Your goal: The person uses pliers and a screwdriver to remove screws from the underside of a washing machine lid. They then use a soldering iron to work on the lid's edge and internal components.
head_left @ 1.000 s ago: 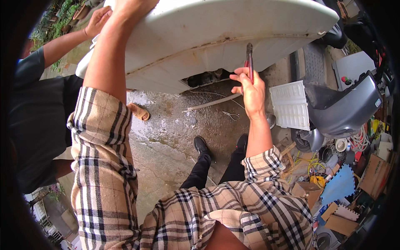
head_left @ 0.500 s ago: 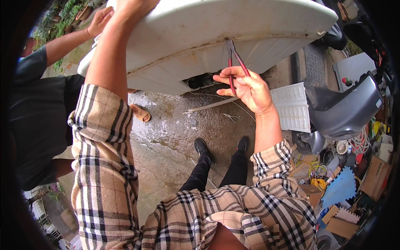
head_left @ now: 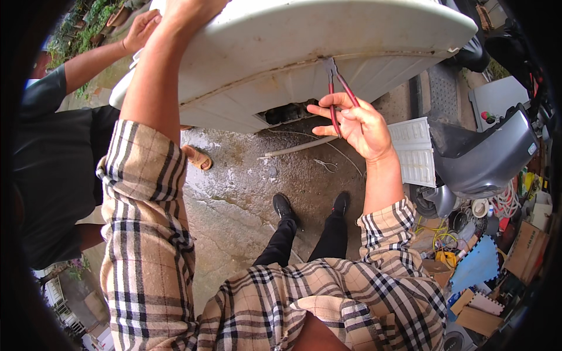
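Observation:
My right hand (head_left: 369, 128) holds a pair of pliers (head_left: 332, 88) with red handles, which are spread apart between my fingers. The plier jaws touch the rusty seam along the lower side of a large white appliance (head_left: 257, 50), which looks like a washing machine. Up at the picture's top edge, my left hand (head_left: 196, 11) rests on the appliance; its fingers are cut off from view. Below the seam, a dark opening (head_left: 287, 113) shows in the housing. A grey hose (head_left: 298, 147) runs out onto the wet floor under it.
A co-worker in dark clothes (head_left: 52, 169) stands at left, one hand (head_left: 142, 29) by the appliance. On the right are a white ribbed panel (head_left: 413, 152), a grey scooter (head_left: 486, 155), and a heap of cardboard, cables and a blue foam mat (head_left: 477, 263). A thin wire piece (head_left: 325, 165) lies on the floor.
My right hand and the pliers have shifted slightly right along the seam. The left hand stays at the appliance's top, nearly unmoved.

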The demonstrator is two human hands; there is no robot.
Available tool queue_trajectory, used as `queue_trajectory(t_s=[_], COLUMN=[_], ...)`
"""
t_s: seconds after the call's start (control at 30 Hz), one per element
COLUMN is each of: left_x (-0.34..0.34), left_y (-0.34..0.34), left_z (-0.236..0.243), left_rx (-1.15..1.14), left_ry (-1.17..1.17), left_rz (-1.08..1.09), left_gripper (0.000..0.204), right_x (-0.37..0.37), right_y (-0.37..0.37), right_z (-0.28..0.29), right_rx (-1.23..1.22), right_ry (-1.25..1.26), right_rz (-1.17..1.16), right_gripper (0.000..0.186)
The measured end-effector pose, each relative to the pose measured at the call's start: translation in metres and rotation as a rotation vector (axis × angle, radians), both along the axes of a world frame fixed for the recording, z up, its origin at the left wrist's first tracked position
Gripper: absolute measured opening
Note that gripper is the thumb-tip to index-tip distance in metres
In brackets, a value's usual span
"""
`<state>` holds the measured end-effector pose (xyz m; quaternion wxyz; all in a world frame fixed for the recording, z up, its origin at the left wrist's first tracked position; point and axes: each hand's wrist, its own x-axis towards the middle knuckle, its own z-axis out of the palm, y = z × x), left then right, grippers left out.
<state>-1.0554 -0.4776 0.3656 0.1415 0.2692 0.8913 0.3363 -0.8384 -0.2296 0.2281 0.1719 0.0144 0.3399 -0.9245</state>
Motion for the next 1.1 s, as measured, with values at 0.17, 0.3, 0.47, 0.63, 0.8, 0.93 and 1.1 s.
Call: queue_trajectory(t_s=[0.17,0.3,0.47,0.63,0.8,0.93,1.1], left_x=[0.004,-0.038,-0.041,-0.031,0.021,0.004,-0.013], left_y=[-0.010,-0.057,-0.057,-0.046,0.016,0.001,-0.019], left_z=[0.039,-0.008,-0.011,-0.004,0.025,0.012,0.003], left_rx=[-0.131,0.605,0.485,0.268,-0.402,-0.259,-0.061], left_ry=[-0.081,-0.498,-0.368,-0.145,0.424,0.487,0.336], left_rz=[-0.146,-0.295,-0.291,-0.236,0.245,0.116,-0.054], left_gripper=[0.039,0.038,0.038,0.034,0.025,0.024,0.023], right_x=[0.000,-0.003,-0.004,-0.009,-0.008,-0.006,-0.004], right_y=[-0.006,-0.007,-0.004,0.001,0.001,-0.006,-0.009], right_z=[0.008,0.007,0.016,0.026,0.026,0.021,0.029], right_rx=[-0.052,-0.037,0.102,0.184,-0.028,0.055,0.548], right_ry=[0.001,-0.008,-0.006,-0.020,-0.060,-0.058,-0.075], right_rz=[0.057,0.054,0.020,0.046,0.056,0.013,0.020], right_gripper=[0.036,0.036,0.036,0.035,0.035,0.035,0.032])
